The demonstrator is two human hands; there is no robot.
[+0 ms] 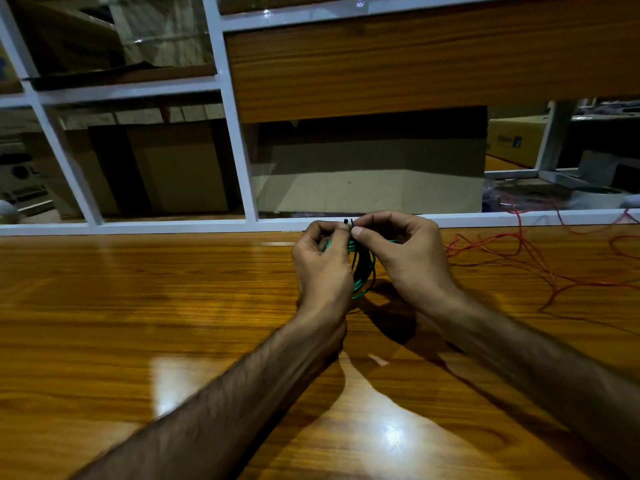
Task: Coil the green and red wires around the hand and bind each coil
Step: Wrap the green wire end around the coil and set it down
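Note:
A green wire coil [364, 271] hangs between both hands above the wooden table [173, 306]. My left hand [323, 265] grips the coil's left side, fingers curled around its top. My right hand [398, 251] pinches a thin dark tie [349, 223] at the top of the coil between thumb and forefinger; the tie's two short ends stick up. The red wire [526, 251] lies loose and tangled on the table to the right, trailing over the far edge. Most of the coil's upper part is hidden by my fingers.
A white-framed glass partition [242, 168] runs along the table's far edge, with cardboard boxes [367, 168] behind it. A wooden panel [415, 64] sits above. More clutter and wires lie at the back right [588, 195].

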